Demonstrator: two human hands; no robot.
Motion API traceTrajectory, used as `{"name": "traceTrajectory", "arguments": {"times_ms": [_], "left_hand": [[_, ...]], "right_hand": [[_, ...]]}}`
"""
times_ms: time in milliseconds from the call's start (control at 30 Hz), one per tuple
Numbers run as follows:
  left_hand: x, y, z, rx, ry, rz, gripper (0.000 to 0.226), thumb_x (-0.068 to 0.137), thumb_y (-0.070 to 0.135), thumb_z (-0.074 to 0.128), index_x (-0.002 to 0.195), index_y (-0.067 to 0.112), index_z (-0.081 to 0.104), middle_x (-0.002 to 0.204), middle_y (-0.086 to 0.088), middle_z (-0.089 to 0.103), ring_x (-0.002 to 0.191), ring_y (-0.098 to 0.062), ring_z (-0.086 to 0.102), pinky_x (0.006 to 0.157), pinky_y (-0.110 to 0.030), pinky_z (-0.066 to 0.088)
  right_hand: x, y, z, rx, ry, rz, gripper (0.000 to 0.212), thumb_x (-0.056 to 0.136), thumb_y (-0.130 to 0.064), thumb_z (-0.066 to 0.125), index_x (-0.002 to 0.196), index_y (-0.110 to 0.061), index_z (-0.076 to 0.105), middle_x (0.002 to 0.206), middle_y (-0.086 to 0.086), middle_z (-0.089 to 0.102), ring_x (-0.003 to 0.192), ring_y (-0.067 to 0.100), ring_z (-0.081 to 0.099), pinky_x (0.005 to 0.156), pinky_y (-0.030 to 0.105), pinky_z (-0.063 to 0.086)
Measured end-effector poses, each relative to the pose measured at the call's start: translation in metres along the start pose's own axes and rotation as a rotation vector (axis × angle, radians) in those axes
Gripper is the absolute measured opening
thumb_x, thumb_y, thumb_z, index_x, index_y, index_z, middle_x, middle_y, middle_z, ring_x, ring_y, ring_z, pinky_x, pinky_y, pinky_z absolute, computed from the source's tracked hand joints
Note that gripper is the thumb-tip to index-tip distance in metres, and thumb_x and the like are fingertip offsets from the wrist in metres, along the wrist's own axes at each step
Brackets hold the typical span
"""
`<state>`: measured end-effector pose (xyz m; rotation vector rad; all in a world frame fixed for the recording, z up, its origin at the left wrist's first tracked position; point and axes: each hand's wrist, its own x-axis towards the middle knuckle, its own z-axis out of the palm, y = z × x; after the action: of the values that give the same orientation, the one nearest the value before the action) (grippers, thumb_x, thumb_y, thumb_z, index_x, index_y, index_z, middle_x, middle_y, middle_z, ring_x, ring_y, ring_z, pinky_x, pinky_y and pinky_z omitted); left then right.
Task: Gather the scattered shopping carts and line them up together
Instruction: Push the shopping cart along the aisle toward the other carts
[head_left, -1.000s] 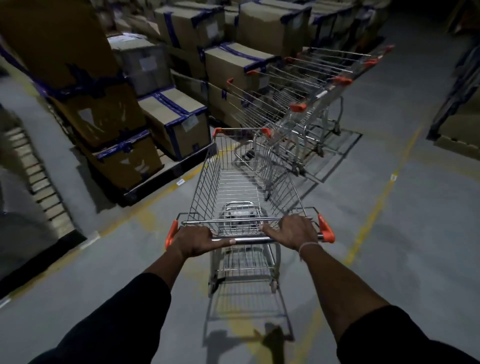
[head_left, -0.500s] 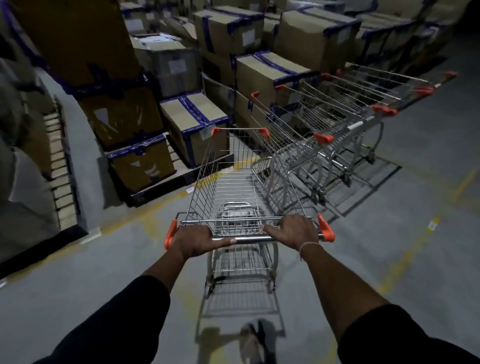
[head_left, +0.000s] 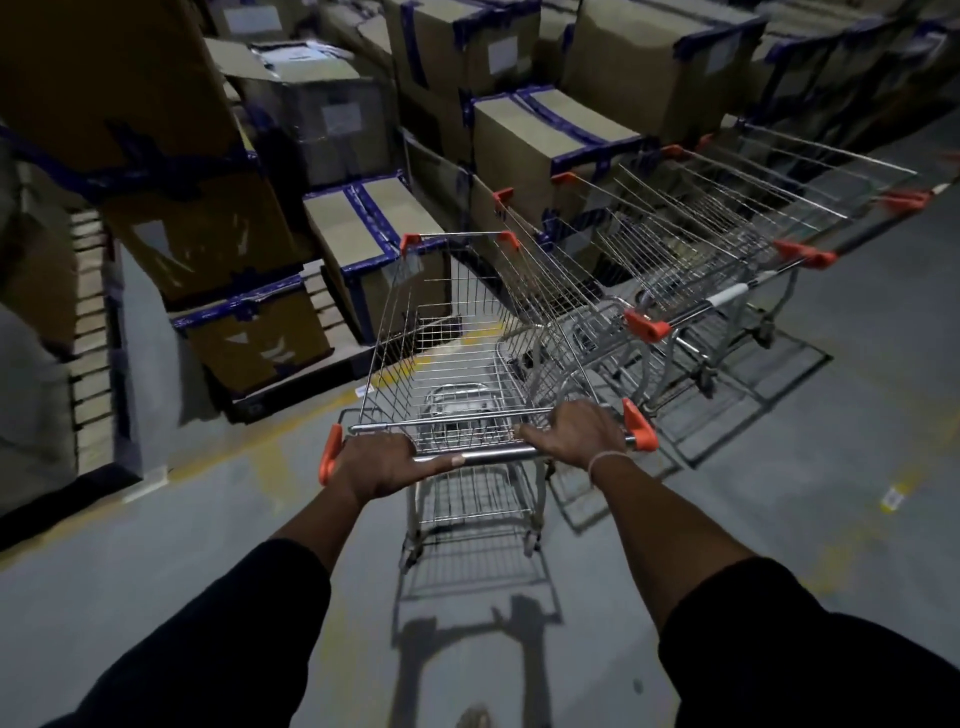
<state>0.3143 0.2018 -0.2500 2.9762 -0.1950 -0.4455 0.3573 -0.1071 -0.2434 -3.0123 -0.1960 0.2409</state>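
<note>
A wire shopping cart (head_left: 457, 332) stands on the grey floor (head_left: 779, 519) directly ahead of the person. Both hands curl over its metal handle bar (head_left: 483, 457): left hand (head_left: 382, 462) near the left orange end cap, right hand (head_left: 576, 434) near the right. Just beside it to the right stands a row of nested carts (head_left: 727, 249), with taped cardboard boxes (head_left: 530, 135) stacked behind.

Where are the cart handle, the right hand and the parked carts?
cart handle (head_left: 485, 457), head view, on the bare metal bar between the hands
right hand (head_left: 579, 434), head view, on the back of the hand
parked carts (head_left: 727, 218), head view, on a basket's wire side
</note>
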Motion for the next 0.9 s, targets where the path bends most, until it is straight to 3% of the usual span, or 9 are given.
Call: {"name": "traceTrajectory", "arguments": {"times_ms": [133,233,400,533,667,900], "left_hand": [[0.026,0.024,-0.013,-0.019,-0.01,-0.019,0.101,0.066,0.111,0.011,0.056,0.019,0.053,0.058,0.001,0.06,0.063,-0.017,0.065,0.105,-0.052,0.047],[0.042,0.044,-0.026,0.009,-0.011,-0.077,0.1,0.071,0.108,0.013,0.061,0.019,0.059,0.065,0.001,0.065,0.07,-0.016,0.066,0.11,-0.054,0.04],[0.056,0.068,-0.039,-0.018,-0.037,-0.237,0.111,0.064,0.112,0.011,0.075,0.02,0.073,0.078,0.007,0.072,0.086,-0.015,0.067,0.119,-0.066,0.01],[0.066,0.084,-0.044,-0.053,-0.025,-0.302,0.111,0.065,0.112,0.014,0.071,0.016,0.069,0.076,0.007,0.07,0.085,-0.015,0.067,0.118,-0.064,0.018],[0.074,0.096,-0.041,-0.079,-0.012,-0.375,0.111,0.062,0.113,0.01,0.066,0.017,0.067,0.072,0.007,0.068,0.086,-0.017,0.068,0.119,-0.067,0.013],[0.084,0.101,-0.036,-0.085,0.003,-0.434,0.111,0.061,0.113,0.01,0.064,0.017,0.066,0.067,0.005,0.067,0.078,-0.015,0.066,0.12,-0.067,0.013]], "right_hand": [[0.04,0.027,-0.008,0.0,0.009,-0.031,0.077,0.087,-0.09,0.041,0.066,-0.018,0.055,0.071,0.006,0.064,0.065,0.023,0.06,0.078,0.041,0.057],[0.069,0.044,-0.016,0.012,-0.004,-0.069,0.073,0.086,-0.09,0.042,0.064,-0.021,0.051,0.073,0.006,0.062,0.068,0.024,0.058,0.081,0.042,0.058],[0.109,0.064,-0.021,0.015,-0.044,-0.126,0.085,0.084,-0.094,0.037,0.064,-0.015,0.064,0.07,0.004,0.067,0.066,0.022,0.063,0.08,0.039,0.057],[0.132,0.073,-0.028,-0.059,-0.067,-0.213,0.073,0.09,-0.089,0.037,0.063,-0.022,0.048,0.073,0.006,0.063,0.067,0.021,0.054,0.088,0.04,0.056],[0.156,0.081,-0.031,-0.05,-0.069,-0.288,0.092,0.087,-0.091,0.033,0.07,-0.01,0.073,0.072,0.007,0.07,0.064,0.021,0.064,0.081,0.041,0.059],[0.17,0.084,-0.036,-0.042,-0.086,-0.356,0.085,0.091,-0.086,0.039,0.071,-0.01,0.073,0.066,0.004,0.065,0.064,0.022,0.064,0.081,0.04,0.058]]}}
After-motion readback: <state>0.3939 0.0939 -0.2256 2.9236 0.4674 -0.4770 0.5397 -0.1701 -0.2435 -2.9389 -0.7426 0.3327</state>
